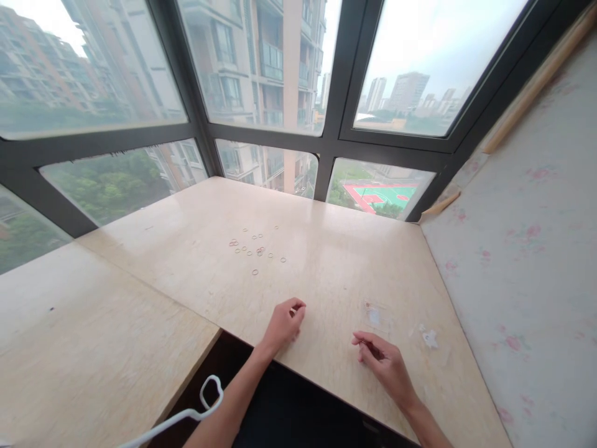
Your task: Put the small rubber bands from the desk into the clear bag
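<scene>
My left hand (283,325) hovers over or rests on the table's near edge, its fingers curled and the thumb close to the index finger. Whether anything tiny sits between them, I cannot make out. My right hand (381,362) is closed in a pinch just in front of a clear plastic box (374,316), with a small dark trace at the fingertips too fine to name. Beyond my left hand, several thin small rings (255,272) lie scattered on the pale table (317,261), some overlapping in little clusters.
A white star-shaped piece (430,338) lies right of the box, near the flowered wall (508,292). Dark-framed windows (326,145) border the table's far side. At the lower left is a white object with a looped end (186,413). A dark speck (51,308) marks the left surface.
</scene>
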A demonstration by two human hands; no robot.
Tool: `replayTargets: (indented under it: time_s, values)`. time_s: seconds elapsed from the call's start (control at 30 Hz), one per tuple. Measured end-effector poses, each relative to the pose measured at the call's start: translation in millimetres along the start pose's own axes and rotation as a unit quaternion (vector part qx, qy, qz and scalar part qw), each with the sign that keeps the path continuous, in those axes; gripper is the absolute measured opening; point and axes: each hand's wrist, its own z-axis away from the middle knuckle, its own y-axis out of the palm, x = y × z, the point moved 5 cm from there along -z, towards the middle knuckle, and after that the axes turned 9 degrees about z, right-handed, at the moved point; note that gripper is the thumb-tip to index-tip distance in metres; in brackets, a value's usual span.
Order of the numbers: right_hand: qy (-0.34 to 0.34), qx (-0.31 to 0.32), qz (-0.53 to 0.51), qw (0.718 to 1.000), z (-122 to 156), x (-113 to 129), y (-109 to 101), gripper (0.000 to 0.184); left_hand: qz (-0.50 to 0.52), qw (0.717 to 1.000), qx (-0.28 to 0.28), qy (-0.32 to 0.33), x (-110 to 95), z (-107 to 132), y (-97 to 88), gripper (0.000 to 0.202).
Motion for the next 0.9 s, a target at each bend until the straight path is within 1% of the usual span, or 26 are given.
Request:
replayTargets:
  time_s: [0.07, 0.1, 0.2, 0.27, 0.33, 0.37, 0.43, 0.53, 0.67, 0.77, 0.9]
  values:
    - [-0.016, 0.011, 0.009, 1.0, 1, 1, 1, 0.023, 0.035, 0.998, -0.047, -0.021, 6, -14, -12.7, 0.025]
    - [-0.029, 0.019, 0.014, 0.999, 2, 3, 2, 0.022, 0.028, 0.996, -0.079, -0.01, 7, -19, -22.1, 0.025]
    - [-0.077, 0.039, 0.029, 0.996, 3, 6, 6, 0.022, -0.048, 0.983, -0.172, 0.05, 6, -28, -58.1, 0.02]
    - [-0.1, 0.039, 0.042, 0.993, 3, 7, 7, 0.023, -0.109, 0.968, -0.219, 0.056, 7, -29, -84.3, 0.018]
    - [-0.112, 0.032, 0.049, 0.992, 3, 7, 7, 0.023, -0.172, 0.952, -0.25, 0.035, 9, -30, -108.4, 0.017]
    - [-0.115, 0.027, 0.049, 0.992, 3, 8, 6, 0.022, -0.197, 0.946, -0.256, 0.018, 10, -30, -118.4, 0.017]
    - [-0.114, 0.026, 0.046, 0.992, 2, 9, 6, 0.021, -0.222, 0.943, -0.249, -0.018, 13, -33, -132.5, 0.02]
    - [-0.107, 0.047, 0.048, 0.992, 3, 11, 8, 0.019, -0.219, 0.95, -0.219, -0.048, 16, -38, -139.8, 0.03]
    - [-0.099, 0.064, 0.045, 0.992, 4, 12, 10, 0.018, -0.226, 0.951, -0.208, -0.044, 18, -46, -137.9, 0.039]
    - [-0.095, 0.068, 0.044, 0.992, 4, 11, 11, 0.019, -0.251, 0.947, -0.201, -0.026, 19, -52, -136.3, 0.038]
    - [-0.094, 0.065, 0.05, 0.992, 5, 9, 11, 0.019, -0.28, 0.943, -0.179, 0.007, 21, -62, -137.6, 0.033]
